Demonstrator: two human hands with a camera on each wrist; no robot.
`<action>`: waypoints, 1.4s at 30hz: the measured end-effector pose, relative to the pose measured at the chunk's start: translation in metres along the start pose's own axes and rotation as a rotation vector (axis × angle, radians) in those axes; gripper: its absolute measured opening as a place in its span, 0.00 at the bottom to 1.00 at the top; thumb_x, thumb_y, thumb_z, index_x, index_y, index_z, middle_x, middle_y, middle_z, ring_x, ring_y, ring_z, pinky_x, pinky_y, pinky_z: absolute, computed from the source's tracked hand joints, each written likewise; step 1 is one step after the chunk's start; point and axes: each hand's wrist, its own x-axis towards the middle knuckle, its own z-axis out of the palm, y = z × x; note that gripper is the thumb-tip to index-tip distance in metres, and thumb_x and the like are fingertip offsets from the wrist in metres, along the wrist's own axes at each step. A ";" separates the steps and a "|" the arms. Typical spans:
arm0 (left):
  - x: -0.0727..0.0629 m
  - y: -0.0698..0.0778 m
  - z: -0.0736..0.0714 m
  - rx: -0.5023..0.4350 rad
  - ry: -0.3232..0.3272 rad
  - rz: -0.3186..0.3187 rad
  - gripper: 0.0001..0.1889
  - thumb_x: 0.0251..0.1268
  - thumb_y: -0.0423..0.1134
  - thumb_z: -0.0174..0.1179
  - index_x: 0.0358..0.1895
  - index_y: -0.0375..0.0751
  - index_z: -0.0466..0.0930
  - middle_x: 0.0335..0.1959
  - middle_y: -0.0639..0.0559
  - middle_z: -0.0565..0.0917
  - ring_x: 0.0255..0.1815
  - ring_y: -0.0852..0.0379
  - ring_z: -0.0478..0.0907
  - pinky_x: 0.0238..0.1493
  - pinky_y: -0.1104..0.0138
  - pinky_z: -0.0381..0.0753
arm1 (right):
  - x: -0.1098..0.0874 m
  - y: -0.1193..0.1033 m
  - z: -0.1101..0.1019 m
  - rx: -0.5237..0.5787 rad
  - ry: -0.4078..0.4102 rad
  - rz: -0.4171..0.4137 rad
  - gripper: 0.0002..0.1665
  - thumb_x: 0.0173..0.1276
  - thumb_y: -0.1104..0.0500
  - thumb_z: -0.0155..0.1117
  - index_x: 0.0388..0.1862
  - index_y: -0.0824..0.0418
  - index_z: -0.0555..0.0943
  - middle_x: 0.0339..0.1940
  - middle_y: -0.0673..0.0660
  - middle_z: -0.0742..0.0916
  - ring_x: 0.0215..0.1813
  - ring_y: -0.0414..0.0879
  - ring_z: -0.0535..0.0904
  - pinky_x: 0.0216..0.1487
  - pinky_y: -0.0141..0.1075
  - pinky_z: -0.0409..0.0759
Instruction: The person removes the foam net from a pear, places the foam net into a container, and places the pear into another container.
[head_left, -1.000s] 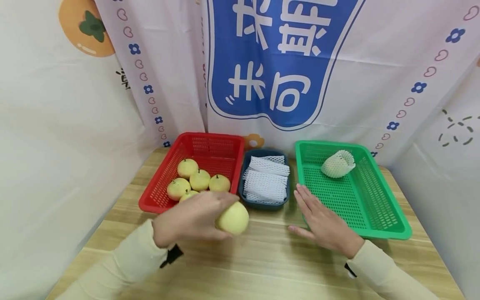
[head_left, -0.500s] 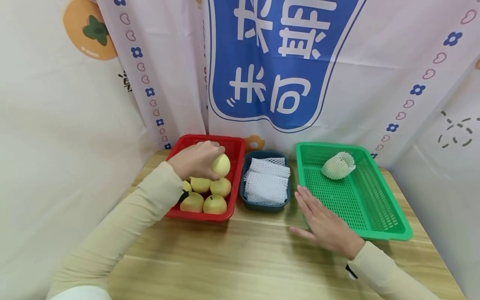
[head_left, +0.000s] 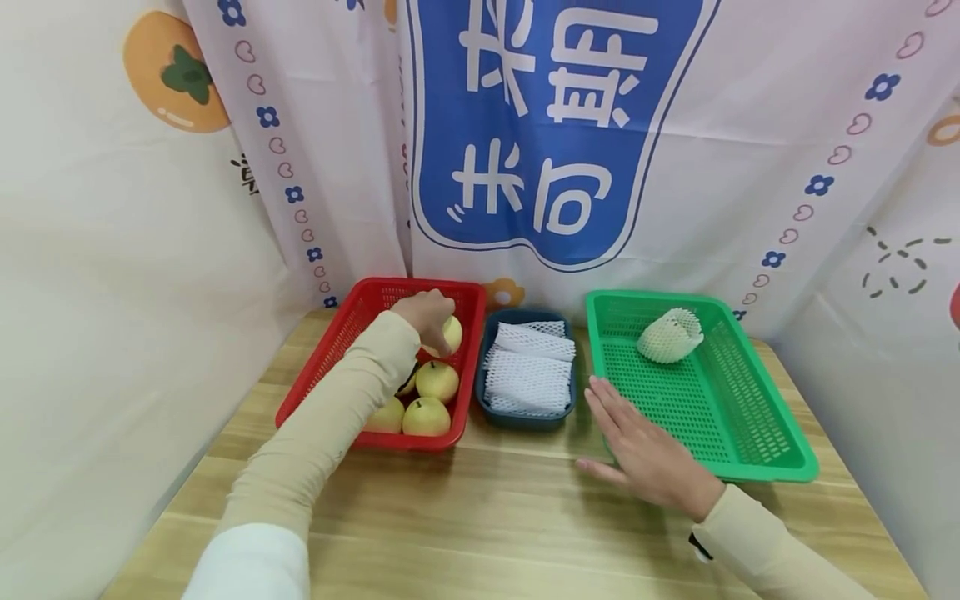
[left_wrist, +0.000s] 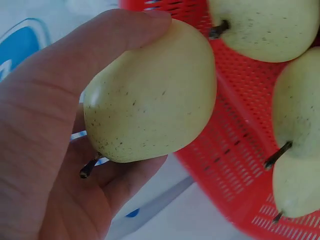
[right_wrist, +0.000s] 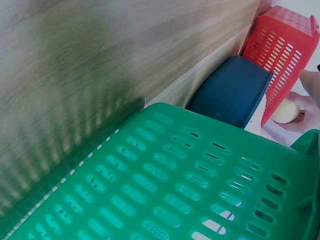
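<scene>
My left hand (head_left: 426, 315) grips a pale yellow pear (head_left: 452, 335) over the back right part of the red basket (head_left: 472, 333). In the left wrist view, thumb and fingers wrap round this speckled pear (left_wrist: 155, 95), its dark stem pointing down and left. Several more pears (head_left: 437, 381) lie in the basket under and in front of the hand, some hidden by the sleeve. At the front left corner of the green basket (head_left: 780, 475) my right hand (head_left: 651, 454) lies with straight fingers and thumb spread, holding nothing.
A dark blue tray (head_left: 528, 423) with white foam net sleeves (head_left: 528, 379) stands between the two baskets. One pear in a foam net (head_left: 671, 336) lies in the green basket. Behind the wooden table (head_left: 480, 517) hangs a printed cloth (head_left: 345, 150).
My left hand, holding the pear, has moved from in front of the red basket back over it, then lower into its rear part. The right hand stays by the green basket.
</scene>
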 end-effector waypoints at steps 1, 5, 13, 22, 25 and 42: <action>0.003 0.001 0.002 0.009 -0.010 -0.009 0.21 0.54 0.43 0.76 0.48 0.39 0.82 0.38 0.46 0.85 0.38 0.51 0.81 0.40 0.63 0.86 | 0.000 0.000 0.000 0.001 -0.001 -0.001 0.61 0.72 0.33 0.67 0.85 0.69 0.54 0.88 0.67 0.57 0.88 0.63 0.55 0.82 0.56 0.63; 0.013 0.003 0.012 0.047 -0.029 -0.033 0.23 0.56 0.44 0.77 0.51 0.38 0.84 0.42 0.45 0.87 0.42 0.49 0.82 0.46 0.60 0.89 | 0.001 0.001 0.001 -0.011 0.000 -0.005 0.61 0.72 0.34 0.67 0.85 0.70 0.54 0.88 0.66 0.57 0.88 0.62 0.55 0.82 0.57 0.64; 0.041 0.001 0.036 0.095 -0.007 -0.034 0.22 0.54 0.43 0.77 0.52 0.40 0.86 0.47 0.42 0.88 0.45 0.47 0.83 0.51 0.53 0.91 | 0.001 0.002 0.000 -0.006 -0.017 -0.002 0.60 0.74 0.31 0.63 0.85 0.70 0.54 0.89 0.66 0.55 0.88 0.62 0.53 0.83 0.58 0.63; 0.061 -0.008 0.054 0.047 -0.074 -0.107 0.22 0.57 0.46 0.77 0.53 0.42 0.85 0.48 0.44 0.87 0.46 0.48 0.83 0.51 0.55 0.90 | 0.001 0.003 0.000 -0.007 -0.007 -0.012 0.59 0.74 0.32 0.63 0.85 0.71 0.55 0.88 0.68 0.57 0.88 0.63 0.55 0.82 0.58 0.65; 0.064 -0.011 0.060 0.023 -0.094 -0.130 0.24 0.56 0.47 0.78 0.54 0.42 0.84 0.49 0.44 0.87 0.47 0.48 0.83 0.52 0.54 0.90 | 0.001 0.002 0.001 -0.011 -0.009 -0.009 0.59 0.74 0.32 0.63 0.85 0.70 0.55 0.88 0.68 0.57 0.88 0.63 0.55 0.82 0.58 0.64; 0.039 0.009 0.035 0.054 -0.058 -0.029 0.08 0.63 0.38 0.66 0.43 0.42 0.85 0.39 0.46 0.87 0.39 0.49 0.81 0.39 0.60 0.84 | 0.001 0.001 0.002 -0.013 -0.025 0.012 0.59 0.75 0.30 0.61 0.86 0.68 0.54 0.89 0.66 0.56 0.88 0.62 0.53 0.83 0.57 0.63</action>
